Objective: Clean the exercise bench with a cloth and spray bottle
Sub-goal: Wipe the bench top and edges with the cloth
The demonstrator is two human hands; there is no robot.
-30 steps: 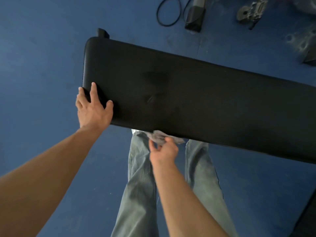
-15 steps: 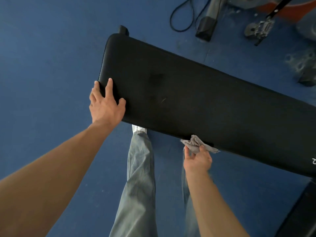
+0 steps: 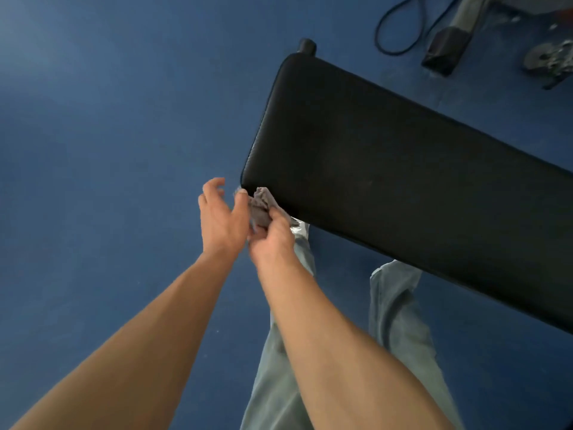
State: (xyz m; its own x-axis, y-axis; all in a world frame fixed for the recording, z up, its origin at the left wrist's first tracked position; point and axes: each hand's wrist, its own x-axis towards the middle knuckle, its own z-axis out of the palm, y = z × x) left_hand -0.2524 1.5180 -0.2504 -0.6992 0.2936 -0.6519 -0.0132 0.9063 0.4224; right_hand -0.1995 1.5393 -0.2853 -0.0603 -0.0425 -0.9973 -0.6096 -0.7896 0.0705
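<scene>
Beside the near corner of the bench: both hands meet, just off the pad's edge.
Right hand [image 3: 273, 240]: fingers closed around a crumpled grey cloth [image 3: 261, 206], which bunches up above its knuckles.
Left hand [image 3: 220, 219]: spread loosely, fingers curled, thumb tip at the cloth's left side; whether it grips the cloth cannot be told.
Cloth: between the two hands, its top touching or just short of the bench corner; which, I cannot tell.
Bench [image 3: 403, 169]: black padded top, running up and away to the right of the hands.
Floor [image 3: 108, 135]: blue, to the left of and below the hands.
Legs [image 3: 400, 318]: in grey trousers, under the right forearm.
Cable [image 3: 383, 32]: black loop on the floor, well beyond the bench from the hands.
</scene>
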